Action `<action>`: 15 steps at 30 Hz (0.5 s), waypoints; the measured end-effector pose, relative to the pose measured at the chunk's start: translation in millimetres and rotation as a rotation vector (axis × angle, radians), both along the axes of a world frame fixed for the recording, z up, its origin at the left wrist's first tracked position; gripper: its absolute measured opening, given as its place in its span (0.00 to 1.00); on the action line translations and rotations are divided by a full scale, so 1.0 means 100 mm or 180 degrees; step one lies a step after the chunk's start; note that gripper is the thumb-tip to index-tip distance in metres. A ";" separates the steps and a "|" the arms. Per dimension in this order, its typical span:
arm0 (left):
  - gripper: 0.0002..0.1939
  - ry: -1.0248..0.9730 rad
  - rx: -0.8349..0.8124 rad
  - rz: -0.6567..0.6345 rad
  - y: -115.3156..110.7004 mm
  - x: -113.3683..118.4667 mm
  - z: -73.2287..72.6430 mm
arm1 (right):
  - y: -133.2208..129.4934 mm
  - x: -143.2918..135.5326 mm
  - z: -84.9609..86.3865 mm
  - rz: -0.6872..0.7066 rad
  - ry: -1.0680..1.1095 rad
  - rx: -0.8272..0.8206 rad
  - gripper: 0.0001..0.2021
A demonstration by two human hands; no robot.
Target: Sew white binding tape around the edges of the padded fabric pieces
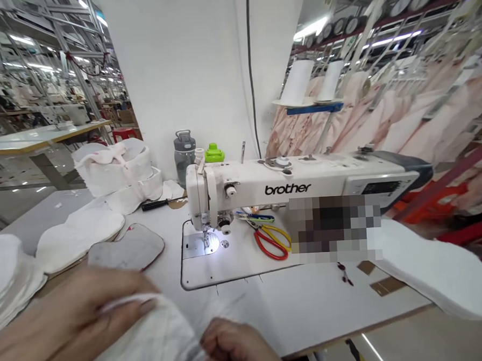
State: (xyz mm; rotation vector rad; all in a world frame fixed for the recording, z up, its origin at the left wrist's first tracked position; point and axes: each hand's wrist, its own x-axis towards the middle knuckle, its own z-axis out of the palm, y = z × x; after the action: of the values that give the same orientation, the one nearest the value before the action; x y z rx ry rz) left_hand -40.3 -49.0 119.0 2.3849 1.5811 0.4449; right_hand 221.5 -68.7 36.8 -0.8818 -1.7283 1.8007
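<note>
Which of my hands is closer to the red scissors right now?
Right. Your right hand is a fist below the red scissors, slightly left of them; your left hand lies far to their left on white cloth.

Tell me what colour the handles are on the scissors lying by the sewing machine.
One pair of scissors has red handles, the other pair yellow; seen in the head view.

The fabric piece (pixel 152 341) under the hands is white, as are the sewing machine (pixel 290 186) with its black lettering and the table (pixel 312 300), while the scissors (pixel 270 241) show red and yellow handles and the bottle cap (pixel 214 153) is bright green.
</note>
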 end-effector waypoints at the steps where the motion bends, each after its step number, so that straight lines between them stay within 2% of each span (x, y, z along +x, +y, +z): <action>1: 0.17 0.0190 -0.0240 -0.0400 0.17 0.09 0.09 | 0.04 -0.01 0.03 -0.0096 -0.0178 0.0133 0.19; 3: 0.14 0.0294 -0.0100 -0.0426 0.48 0.29 0.15 | 0.15 0.00 0.05 -0.0489 -0.0948 0.0721 0.11; 5: 0.15 0.0407 0.0185 -0.0263 0.67 0.43 0.04 | 0.25 0.09 0.03 -0.0864 -0.1964 0.1415 0.05; 7: 0.17 0.0427 0.0373 -0.0239 0.67 0.51 -0.21 | 0.31 0.21 -0.02 -0.0934 -0.2675 0.1863 0.07; 8: 0.17 0.0399 0.0466 -0.0288 0.61 0.52 -0.38 | 0.33 0.28 -0.04 -0.0852 -0.2813 0.2001 0.09; 12: 0.19 0.0448 0.1200 -0.0597 0.27 0.50 -1.02 | 0.41 0.45 -0.07 -0.0225 -0.2775 0.2872 0.18; 14: 0.25 0.0508 0.1500 -0.0646 0.23 0.49 -1.19 | 0.51 0.43 -0.05 0.0070 -0.2895 0.3349 0.22; 15: 0.28 0.0505 0.1507 -0.0726 0.26 0.48 -1.21 | 0.58 0.40 -0.04 0.0192 -0.2991 0.3527 0.23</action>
State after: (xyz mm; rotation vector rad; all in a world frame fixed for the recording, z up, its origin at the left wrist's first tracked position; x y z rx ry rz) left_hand 8.1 -23.4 -1.9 2.9805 1.3537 0.6563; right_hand 261.7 -11.1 32.3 -1.1625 -2.7943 0.1219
